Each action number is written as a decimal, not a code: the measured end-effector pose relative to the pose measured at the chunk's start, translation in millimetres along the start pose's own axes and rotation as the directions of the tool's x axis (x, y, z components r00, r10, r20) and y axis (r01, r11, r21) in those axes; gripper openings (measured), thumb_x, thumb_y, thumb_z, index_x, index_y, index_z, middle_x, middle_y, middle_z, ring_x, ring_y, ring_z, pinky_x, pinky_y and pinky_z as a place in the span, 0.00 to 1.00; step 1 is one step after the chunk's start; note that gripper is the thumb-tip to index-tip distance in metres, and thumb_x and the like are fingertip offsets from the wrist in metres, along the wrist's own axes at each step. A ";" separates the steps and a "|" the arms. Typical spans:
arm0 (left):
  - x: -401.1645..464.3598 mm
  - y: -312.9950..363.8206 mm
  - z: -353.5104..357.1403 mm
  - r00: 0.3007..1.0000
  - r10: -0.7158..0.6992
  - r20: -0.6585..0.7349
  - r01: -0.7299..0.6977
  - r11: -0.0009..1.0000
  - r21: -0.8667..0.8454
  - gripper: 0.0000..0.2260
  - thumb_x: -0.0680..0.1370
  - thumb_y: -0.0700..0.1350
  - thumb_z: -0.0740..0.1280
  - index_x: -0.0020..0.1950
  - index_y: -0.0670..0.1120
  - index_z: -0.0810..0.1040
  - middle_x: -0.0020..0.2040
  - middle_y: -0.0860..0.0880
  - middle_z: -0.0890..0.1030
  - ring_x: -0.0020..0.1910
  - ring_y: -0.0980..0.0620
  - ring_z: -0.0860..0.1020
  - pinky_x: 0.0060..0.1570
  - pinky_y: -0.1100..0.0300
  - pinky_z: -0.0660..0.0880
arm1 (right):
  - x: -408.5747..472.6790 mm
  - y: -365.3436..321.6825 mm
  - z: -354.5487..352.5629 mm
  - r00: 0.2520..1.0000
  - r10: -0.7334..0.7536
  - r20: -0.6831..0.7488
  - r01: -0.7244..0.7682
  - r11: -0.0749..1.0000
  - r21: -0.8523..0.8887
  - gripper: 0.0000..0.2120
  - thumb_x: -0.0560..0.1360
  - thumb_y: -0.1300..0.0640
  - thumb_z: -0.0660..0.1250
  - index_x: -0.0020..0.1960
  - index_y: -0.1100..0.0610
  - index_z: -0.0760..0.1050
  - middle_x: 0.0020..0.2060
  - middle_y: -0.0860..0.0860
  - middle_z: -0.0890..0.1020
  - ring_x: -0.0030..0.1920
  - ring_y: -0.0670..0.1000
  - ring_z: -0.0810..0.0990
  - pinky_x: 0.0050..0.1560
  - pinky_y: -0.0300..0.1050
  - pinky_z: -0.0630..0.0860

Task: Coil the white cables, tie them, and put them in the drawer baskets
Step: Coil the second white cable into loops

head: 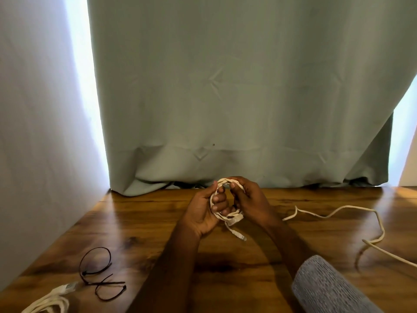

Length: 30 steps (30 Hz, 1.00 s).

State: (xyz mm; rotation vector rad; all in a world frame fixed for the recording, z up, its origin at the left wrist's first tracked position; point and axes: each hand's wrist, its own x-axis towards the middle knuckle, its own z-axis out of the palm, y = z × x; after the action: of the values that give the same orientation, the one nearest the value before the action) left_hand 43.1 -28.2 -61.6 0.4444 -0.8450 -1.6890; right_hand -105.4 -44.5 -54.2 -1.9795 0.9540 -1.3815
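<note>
A small coil of flat white cable (226, 199) is gripped by left hand (204, 211) and right hand (250, 201) above the glossy brown wooden table (135, 222).

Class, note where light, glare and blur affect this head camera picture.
Head view: bright daylight blows out the gaps beside the curtain; glare streaks the wooden table; the grey sleeve is blurred; the hands cast a dark shadow on the table; wide-angle distortion bends the curtain's edges.

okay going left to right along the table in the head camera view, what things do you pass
Bundled white cable → black ties → left hand → coil of white cable → right hand → grey sleeve → loose white cable.
</note>
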 end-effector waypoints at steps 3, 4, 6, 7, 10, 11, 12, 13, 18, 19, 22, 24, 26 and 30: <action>5.8 -2.6 9.3 0.990 0.016 -0.138 -0.006 0.997 0.072 0.17 0.83 0.52 0.58 0.39 0.45 0.71 0.23 0.54 0.64 0.17 0.59 0.60 0.19 0.64 0.59 | 1.3 -2.7 7.7 0.997 0.055 -0.050 -0.051 0.996 0.075 0.11 0.84 0.53 0.60 0.57 0.54 0.81 0.35 0.40 0.82 0.34 0.38 0.79 0.35 0.34 0.73; 7.2 -4.9 13.2 0.980 0.032 -0.195 -0.010 0.994 0.113 0.18 0.84 0.53 0.58 0.38 0.45 0.71 0.23 0.54 0.63 0.17 0.58 0.59 0.18 0.65 0.57 | 1.3 -5.0 8.9 0.994 0.100 -0.050 -0.093 0.987 0.130 0.12 0.84 0.50 0.60 0.52 0.55 0.80 0.30 0.41 0.79 0.30 0.39 0.76 0.32 0.35 0.71; 9.7 -9.9 16.6 0.962 0.056 -0.269 -0.007 0.984 0.180 0.19 0.84 0.54 0.59 0.36 0.46 0.70 0.23 0.53 0.62 0.18 0.58 0.59 0.19 0.65 0.56 | 1.3 -10.6 10.0 0.979 0.200 -0.029 -0.190 0.960 0.207 0.19 0.83 0.44 0.58 0.42 0.54 0.77 0.24 0.45 0.71 0.25 0.43 0.69 0.29 0.40 0.66; 9.5 -11.3 17.0 0.958 0.057 -0.281 -0.002 0.981 0.192 0.19 0.83 0.54 0.59 0.36 0.46 0.70 0.23 0.53 0.62 0.19 0.58 0.59 0.20 0.64 0.57 | 2.7 -10.9 10.7 0.972 0.233 -0.034 -0.222 0.955 0.198 0.21 0.83 0.42 0.57 0.39 0.54 0.75 0.24 0.47 0.69 0.25 0.45 0.68 0.29 0.42 0.65; 4.7 -9.2 12.0 0.985 0.010 -0.172 0.010 0.993 0.115 0.18 0.82 0.53 0.60 0.36 0.45 0.73 0.25 0.50 0.70 0.21 0.55 0.68 0.24 0.62 0.67 | 6.9 -6.3 9.9 0.976 0.189 -0.110 -0.183 0.981 0.062 0.23 0.84 0.43 0.57 0.38 0.55 0.77 0.23 0.48 0.71 0.25 0.48 0.71 0.32 0.49 0.72; 1.3 -7.3 9.7 0.995 -0.015 -0.098 0.021 0.998 0.064 0.18 0.82 0.51 0.60 0.37 0.43 0.75 0.27 0.48 0.75 0.24 0.53 0.74 0.28 0.61 0.73 | 7.5 -5.2 7.8 0.982 0.143 -0.125 -0.141 0.990 0.027 0.21 0.84 0.44 0.58 0.39 0.54 0.78 0.23 0.48 0.73 0.27 0.49 0.73 0.33 0.50 0.74; -2.2 -5.4 7.5 0.999 -0.034 -0.026 0.034 0.999 0.027 0.19 0.82 0.50 0.59 0.38 0.41 0.78 0.30 0.46 0.79 0.28 0.50 0.79 0.33 0.58 0.78 | 7.1 -5.1 5.0 0.987 0.088 -0.131 -0.089 0.996 0.000 0.20 0.84 0.45 0.59 0.39 0.53 0.78 0.24 0.47 0.74 0.27 0.49 0.74 0.34 0.49 0.75; -4.5 -4.4 5.2 0.998 -0.049 0.028 0.049 0.999 0.010 0.20 0.82 0.48 0.58 0.39 0.39 0.81 0.34 0.43 0.82 0.33 0.47 0.82 0.38 0.56 0.81 | 6.3 -4.7 2.4 0.991 0.029 -0.132 -0.034 0.999 -0.031 0.19 0.84 0.46 0.60 0.39 0.53 0.78 0.25 0.46 0.75 0.27 0.47 0.74 0.34 0.47 0.74; -6.2 -2.3 0.3 0.983 -0.114 0.142 0.113 0.994 0.016 0.21 0.81 0.52 0.57 0.42 0.38 0.80 0.29 0.45 0.78 0.25 0.50 0.76 0.36 0.55 0.77 | -3.1 -8.1 1.2 0.988 -0.140 -0.061 0.136 0.989 -0.065 0.16 0.83 0.53 0.63 0.37 0.50 0.77 0.28 0.46 0.78 0.29 0.43 0.77 0.31 0.39 0.72; -4.1 -2.7 0.1 0.986 -0.123 0.115 0.116 0.991 0.062 0.23 0.82 0.56 0.57 0.41 0.39 0.78 0.26 0.47 0.74 0.22 0.52 0.71 0.33 0.57 0.74 | -4.4 -8.4 2.4 0.988 -0.150 -0.040 0.147 0.987 -0.064 0.16 0.83 0.54 0.63 0.37 0.48 0.77 0.29 0.45 0.79 0.29 0.43 0.78 0.31 0.38 0.72; 0.2 -4.7 5.0 0.995 -0.076 -0.061 0.088 0.971 0.221 0.24 0.81 0.61 0.59 0.35 0.45 0.73 0.21 0.52 0.63 0.18 0.56 0.61 0.26 0.61 0.67 | -6.1 -6.0 5.4 0.985 -0.164 -0.049 0.161 0.985 -0.060 0.13 0.83 0.56 0.63 0.41 0.51 0.80 0.31 0.43 0.81 0.31 0.42 0.79 0.32 0.34 0.72; 1.4 -6.9 10.2 0.983 0.025 -0.180 0.029 0.957 0.287 0.22 0.82 0.59 0.61 0.33 0.47 0.71 0.22 0.53 0.61 0.19 0.56 0.58 0.23 0.63 0.62 | -4.3 -2.9 9.3 0.987 -0.132 -0.086 0.131 0.991 -0.022 0.12 0.84 0.56 0.63 0.45 0.55 0.82 0.33 0.44 0.81 0.32 0.41 0.79 0.33 0.35 0.73; 1.9 -9.0 14.7 0.958 0.117 -0.263 -0.032 0.951 0.309 0.21 0.82 0.56 0.61 0.32 0.47 0.69 0.21 0.52 0.62 0.18 0.56 0.59 0.22 0.65 0.60 | -1.1 -1.1 16.4 0.991 -0.015 -0.134 0.020 0.999 0.034 0.12 0.83 0.54 0.63 0.46 0.55 0.82 0.31 0.45 0.81 0.31 0.42 0.78 0.34 0.44 0.78; 2.0 -13.9 19.8 0.912 0.208 -0.354 -0.097 0.947 0.306 0.23 0.83 0.54 0.61 0.29 0.48 0.69 0.21 0.52 0.63 0.17 0.55 0.59 0.22 0.66 0.58 | -0.8 -5.4 33.8 0.925 0.188 -0.331 -0.185 0.982 0.042 0.22 0.83 0.45 0.61 0.37 0.59 0.78 0.28 0.52 0.79 0.29 0.49 0.76 0.35 0.51 0.77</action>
State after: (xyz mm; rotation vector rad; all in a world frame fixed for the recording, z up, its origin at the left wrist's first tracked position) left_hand 19.7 -22.7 -58.3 0.8527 -0.8065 -1.2786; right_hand -72.4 -39.5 -61.7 -1.6242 1.2480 -1.6368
